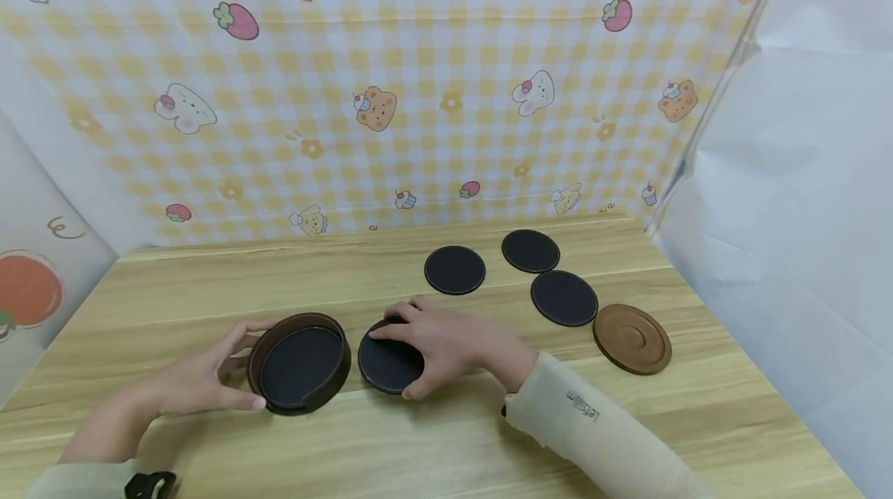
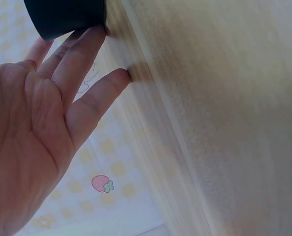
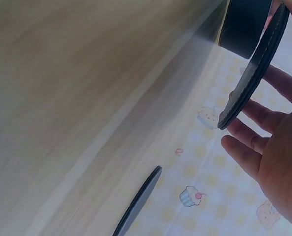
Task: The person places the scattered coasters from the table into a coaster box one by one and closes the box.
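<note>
A round dark coaster holder (image 1: pixel 300 363) with a raised wall and a notch at its front stands on the table, its floor black. My left hand (image 1: pixel 202 375) spreads its thumb and fingers along the holder's left side. In the left wrist view its fingers (image 2: pixel 79 64) are fairly straight, with tips at the holder's wall (image 2: pixel 69 17). Just right of the holder, my right hand (image 1: pixel 446 344) holds a black round coaster (image 1: pixel 391 363) by the edge, thumb in front and fingers behind. The right wrist view shows this coaster (image 3: pixel 256 69) tilted, raised off the table.
Behind lies a black coaster (image 1: pixel 455 270). Two more, a far coaster (image 1: pixel 530 250) and a nearer coaster (image 1: pixel 563 297), lie to the right beside a brown wooden disc (image 1: pixel 632 338). A checked, printed cloth (image 1: pixel 418 96) stands along the table's back edge, and a white sheet (image 1: pixel 788 197) at the right.
</note>
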A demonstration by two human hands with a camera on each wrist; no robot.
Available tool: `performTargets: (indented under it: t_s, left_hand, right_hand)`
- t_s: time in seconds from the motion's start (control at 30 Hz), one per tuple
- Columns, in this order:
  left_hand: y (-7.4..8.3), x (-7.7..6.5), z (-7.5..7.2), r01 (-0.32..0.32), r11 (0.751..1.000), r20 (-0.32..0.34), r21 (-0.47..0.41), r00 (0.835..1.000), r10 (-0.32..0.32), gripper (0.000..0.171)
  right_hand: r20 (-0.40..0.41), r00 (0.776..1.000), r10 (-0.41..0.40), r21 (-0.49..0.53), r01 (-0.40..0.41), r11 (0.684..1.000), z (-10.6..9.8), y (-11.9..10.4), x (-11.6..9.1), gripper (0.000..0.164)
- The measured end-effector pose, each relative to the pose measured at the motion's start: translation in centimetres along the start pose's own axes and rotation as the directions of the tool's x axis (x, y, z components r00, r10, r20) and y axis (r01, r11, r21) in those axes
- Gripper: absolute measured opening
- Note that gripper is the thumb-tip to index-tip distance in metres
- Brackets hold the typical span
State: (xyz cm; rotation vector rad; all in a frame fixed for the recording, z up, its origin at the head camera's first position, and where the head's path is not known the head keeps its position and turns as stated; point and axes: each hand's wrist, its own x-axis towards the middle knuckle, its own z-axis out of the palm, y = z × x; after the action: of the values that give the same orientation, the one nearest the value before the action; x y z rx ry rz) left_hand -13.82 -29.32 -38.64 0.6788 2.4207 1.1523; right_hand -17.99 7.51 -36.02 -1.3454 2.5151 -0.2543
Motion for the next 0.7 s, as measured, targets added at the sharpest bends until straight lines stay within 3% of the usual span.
performTargets:
  t_s: [0.2, 0.7]
  left_hand:
    - [-0.2, -0.1, 0.1, -0.006, 1.0, -0.033, 0.028, 0.999, 0.007, 0.09]
    - [-0.1, -0.2, 0.0, 0.008, 0.999, -0.014, 0.033, 1.0, -0.007, 0.091]
  right_hand:
    - [-0.019, 1.0, -0.024, 0.006, 0.024, 1.0, -0.2, -0.6, 0.7, 0.081]
    - [0.001, 0.997, -0.079, -0.029, 0.079, 0.996, -0.9, -2.5, 2.5, 0.082]
